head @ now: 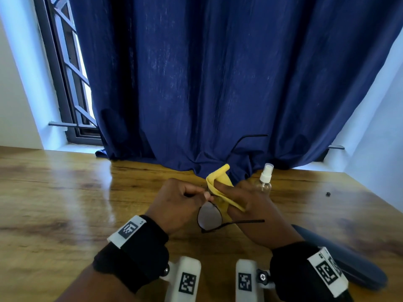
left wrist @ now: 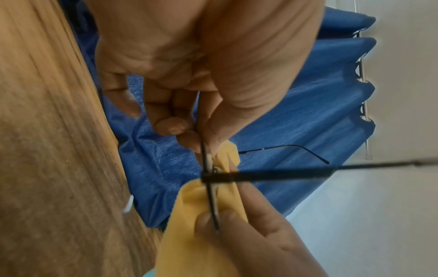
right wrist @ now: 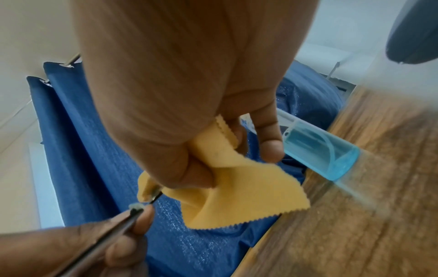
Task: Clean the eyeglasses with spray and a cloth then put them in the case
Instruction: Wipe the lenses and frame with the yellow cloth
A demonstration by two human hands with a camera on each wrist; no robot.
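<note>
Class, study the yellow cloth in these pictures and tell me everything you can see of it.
The yellow cloth is a thin, soft-looking fabric with zigzag-cut edges, seen best in the right wrist view. It is folded and creased, held above the wooden table. The right hand pinches it around one lens of the eyeglasses, with a loose corner hanging free. The left hand grips the frame beside it.

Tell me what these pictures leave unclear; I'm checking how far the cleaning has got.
- Far lens of the glasses: head view, covered by the cloth and right hand.
- Lens cleanliness: wrist views show the frame edge-on and blurred.
- Case: head view, partly behind the right wrist; open or closed is unclear.
- Spray bottle: its base is hidden behind the right hand in the head view.
- Left hand: fingertips curl out of sight, head view.
</note>
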